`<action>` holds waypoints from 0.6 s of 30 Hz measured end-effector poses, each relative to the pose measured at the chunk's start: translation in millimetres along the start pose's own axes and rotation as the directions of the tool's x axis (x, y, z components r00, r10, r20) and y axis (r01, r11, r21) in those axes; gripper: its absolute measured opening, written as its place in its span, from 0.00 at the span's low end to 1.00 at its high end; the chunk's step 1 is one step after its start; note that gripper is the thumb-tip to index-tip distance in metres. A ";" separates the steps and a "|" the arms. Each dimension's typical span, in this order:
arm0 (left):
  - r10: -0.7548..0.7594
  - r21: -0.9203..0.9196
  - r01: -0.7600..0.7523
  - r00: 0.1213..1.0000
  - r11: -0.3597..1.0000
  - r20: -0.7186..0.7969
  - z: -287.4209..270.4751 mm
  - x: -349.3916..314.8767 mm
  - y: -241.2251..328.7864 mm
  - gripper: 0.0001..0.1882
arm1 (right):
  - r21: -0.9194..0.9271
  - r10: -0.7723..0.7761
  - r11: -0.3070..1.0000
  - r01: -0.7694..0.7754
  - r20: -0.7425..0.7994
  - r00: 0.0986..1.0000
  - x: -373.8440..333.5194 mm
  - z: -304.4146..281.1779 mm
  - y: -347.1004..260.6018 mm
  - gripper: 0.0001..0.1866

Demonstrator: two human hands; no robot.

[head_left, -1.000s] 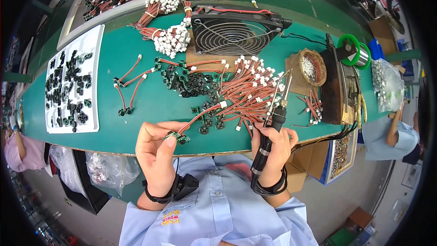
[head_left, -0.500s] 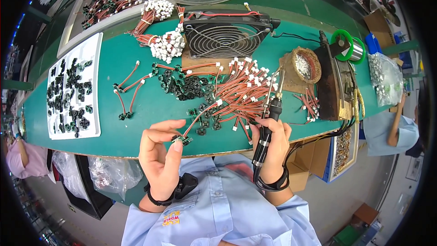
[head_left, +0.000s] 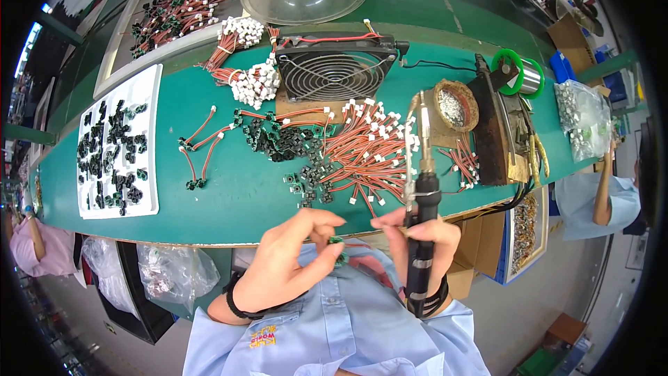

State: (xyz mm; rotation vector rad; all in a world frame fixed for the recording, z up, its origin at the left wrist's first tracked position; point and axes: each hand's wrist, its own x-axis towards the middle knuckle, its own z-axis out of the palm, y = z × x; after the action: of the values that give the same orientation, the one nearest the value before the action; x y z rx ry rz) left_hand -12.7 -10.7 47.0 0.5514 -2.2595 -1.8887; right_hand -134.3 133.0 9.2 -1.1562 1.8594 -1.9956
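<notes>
My left hand (head_left: 289,257) is in front of my chest, just off the table's near edge, its thumb and fingers pinching a small green circuit board (head_left: 338,245). From the board a short red wire reaches toward my right fingertips. My right hand (head_left: 437,240) is wrapped round the black handle of a soldering iron (head_left: 426,198), tip pointing up and away from me. Whether its thumb and forefinger also grip the wire's end is unclear. Beyond my hands lie a heap of black-and-green parts (head_left: 278,138) and a fan of red wires with white connectors (head_left: 369,146).
A black fan (head_left: 334,73) stands at the back, bundled wires (head_left: 254,83) beside it. On the right are a round solder pot (head_left: 456,106), a dark iron stand (head_left: 490,132) and a green solder spool (head_left: 518,73). A white tray (head_left: 152,167) of parts lies left.
My left hand has moved right and closer to my body with the circuit board. My right hand has come down slightly, the soldering iron now more upright. The hands are nearer each other.
</notes>
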 end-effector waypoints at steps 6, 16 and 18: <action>-0.046 -0.379 0.135 0.971 0.915 0.236 -3.1 6.4 -20.3 0.07 | -0.225 -0.175 0.947 0.229 0.233 0.956 3.2 -5.5 1.3 0.19; -0.143 -0.423 0.268 0.942 0.865 0.305 -6.7 13.2 -26.6 0.06 | -0.218 -0.313 0.896 0.388 0.312 0.897 2.6 -3.8 7.0 0.20; -0.040 -0.244 0.095 0.974 0.965 0.221 -5.6 13.0 -21.6 0.05 | -0.212 -0.281 0.914 0.347 0.286 0.916 1.8 -1.3 7.9 0.21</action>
State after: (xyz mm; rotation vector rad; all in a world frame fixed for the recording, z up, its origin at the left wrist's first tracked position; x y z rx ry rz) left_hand -18.8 -23.7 25.6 0.4095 -2.0912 -2.3287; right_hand -139.3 131.3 2.9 -1.7970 1.9397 -1.6737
